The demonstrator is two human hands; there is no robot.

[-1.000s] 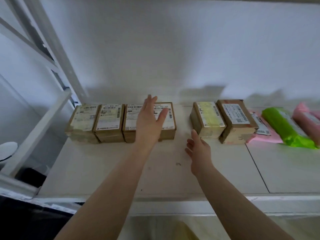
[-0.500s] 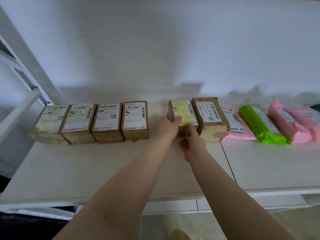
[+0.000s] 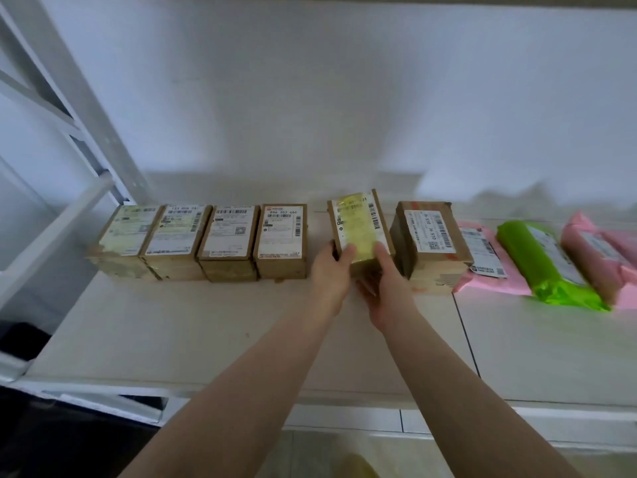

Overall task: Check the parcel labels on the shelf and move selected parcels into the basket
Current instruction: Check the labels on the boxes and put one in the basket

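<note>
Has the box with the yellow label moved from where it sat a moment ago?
Yes. The yellow-labelled box has tipped up and away from the brown box that it touched, gripped by the left hand and right hand.

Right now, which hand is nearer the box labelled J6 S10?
Right. The right hand grips the yellow-labelled box on the side facing the J6 S10 box; the left hand grips its far side.

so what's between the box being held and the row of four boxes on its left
Only bare shelf and the left hand gripping the yellow-labelled box; the nearest of the row is the 866 box, head view.
</note>
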